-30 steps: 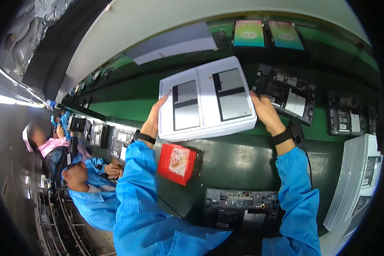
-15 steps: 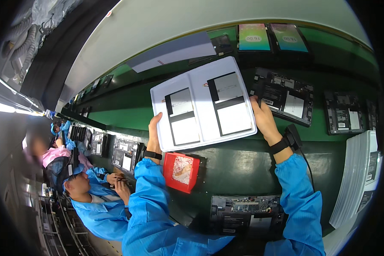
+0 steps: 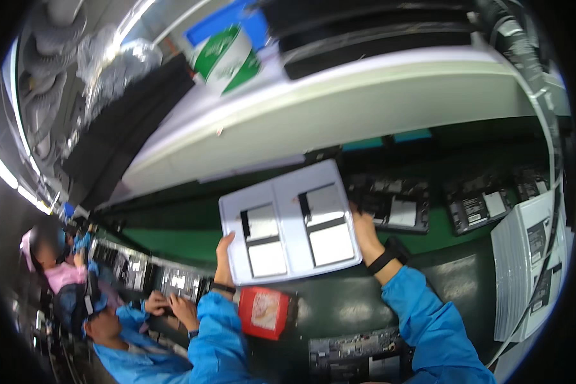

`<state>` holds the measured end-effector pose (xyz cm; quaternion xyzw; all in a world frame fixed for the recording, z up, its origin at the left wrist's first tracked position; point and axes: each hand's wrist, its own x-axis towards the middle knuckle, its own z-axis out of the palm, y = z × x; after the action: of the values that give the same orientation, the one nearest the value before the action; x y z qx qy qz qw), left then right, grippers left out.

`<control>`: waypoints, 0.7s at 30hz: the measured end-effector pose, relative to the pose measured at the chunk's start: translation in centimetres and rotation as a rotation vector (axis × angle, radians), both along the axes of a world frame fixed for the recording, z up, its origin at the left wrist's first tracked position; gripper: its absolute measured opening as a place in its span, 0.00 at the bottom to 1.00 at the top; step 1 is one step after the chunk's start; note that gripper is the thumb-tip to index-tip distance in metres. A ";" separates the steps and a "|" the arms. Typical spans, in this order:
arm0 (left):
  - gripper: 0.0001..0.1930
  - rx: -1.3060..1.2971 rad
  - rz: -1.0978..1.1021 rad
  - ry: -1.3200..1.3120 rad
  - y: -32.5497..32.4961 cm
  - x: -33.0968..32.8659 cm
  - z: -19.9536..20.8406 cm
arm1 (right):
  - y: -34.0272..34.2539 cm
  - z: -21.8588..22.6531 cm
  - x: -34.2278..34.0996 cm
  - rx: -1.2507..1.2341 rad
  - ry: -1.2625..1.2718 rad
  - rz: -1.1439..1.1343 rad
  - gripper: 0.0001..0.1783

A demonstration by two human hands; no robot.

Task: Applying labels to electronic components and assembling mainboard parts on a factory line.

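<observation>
A white plastic tray (image 3: 280,221) with two compartments is held up in front of me, tilted. In each compartment lies a flat black-and-silver pack, the left pack (image 3: 267,257) and the right pack (image 3: 331,246), which look like batteries. My left hand (image 3: 223,261) grips the tray's left edge, thumb on the rim. The opposite edge is in my right hand (image 3: 367,238), whose fingers are partly hidden behind the tray. Below the tray, an opened electronic device (image 3: 358,355) with exposed boards lies on the dark bench.
A red bin (image 3: 244,312) with pale scraps stands below the tray. More opened devices (image 3: 403,214) line the green bench behind. Stacked trays (image 3: 511,275) rise at right. A pale shelf (image 3: 339,96) overhangs the far side. At left, a co-worker (image 3: 121,339) handles another device.
The view has tipped upward, bringing the shelf top and a green-and-white roll into sight. The tray sits lower in the picture, still in both hands.
</observation>
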<state>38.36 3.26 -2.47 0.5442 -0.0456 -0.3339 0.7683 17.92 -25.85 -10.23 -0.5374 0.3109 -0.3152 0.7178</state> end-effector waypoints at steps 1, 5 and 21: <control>0.24 -0.010 0.003 0.005 0.2 -0.4 0.7 | 0.4 0.3 0.0 0.026 0.033 -0.031 0.34; 0.25 0.005 -0.014 -0.111 -1.3 -2.7 4.7 | 1.5 5.8 -2.8 0.161 -0.160 -0.008 0.29; 0.29 -0.051 -0.667 -0.003 -5.9 -19.3 15.0 | 14.1 15.2 -29.8 0.413 -0.446 -0.447 0.19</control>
<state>19.06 -2.67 12.52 0.4804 -0.2308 -0.5649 0.6299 -11.90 -11.73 5.01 -0.2183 0.3136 -0.5039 0.7747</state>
